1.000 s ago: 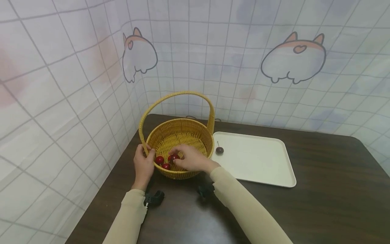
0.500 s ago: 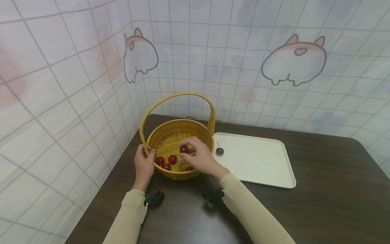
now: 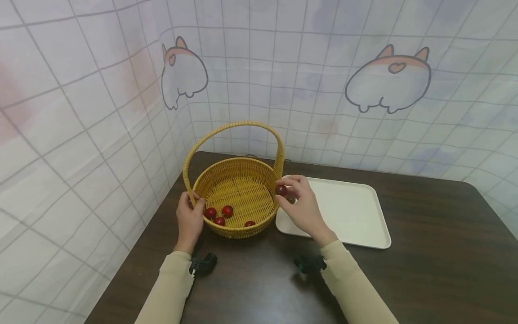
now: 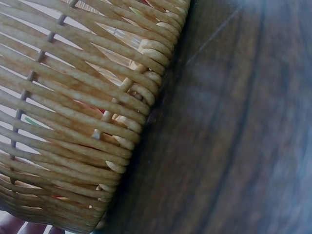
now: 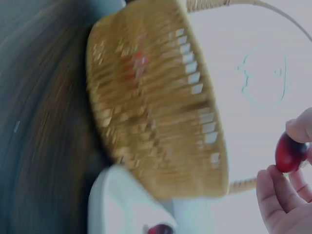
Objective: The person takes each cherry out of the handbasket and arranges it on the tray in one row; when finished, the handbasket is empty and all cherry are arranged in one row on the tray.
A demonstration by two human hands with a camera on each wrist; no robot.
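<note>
My left hand [image 3: 189, 222] grips the left rim of a yellow woven basket [image 3: 238, 168] where its handle begins. Several red cherries [image 3: 227, 211] lie inside, toward the near side. Between thumb and fingers of my right hand [image 3: 305, 209] is a dark red cherry [image 3: 281, 190], held up over the left end of a white tray [image 3: 348, 213], just right of the basket. Another cherry [image 5: 161, 229] lies on that tray, mostly hidden by my right hand in the head view. In the left wrist view the basket's weave [image 4: 73, 112] fills the left side, fingertips at its lower edge.
The basket and tray stand side by side on a dark wooden table [image 3: 437, 238]. The tall arched handle [image 3: 243, 123] rises over the basket. A patterned cloth wall [image 3: 315, 81] runs along the back and the left.
My right hand has lifted a cherry out of the basket and carried it right, over the tray's left end. The left hand has kept its grip on the basket.
</note>
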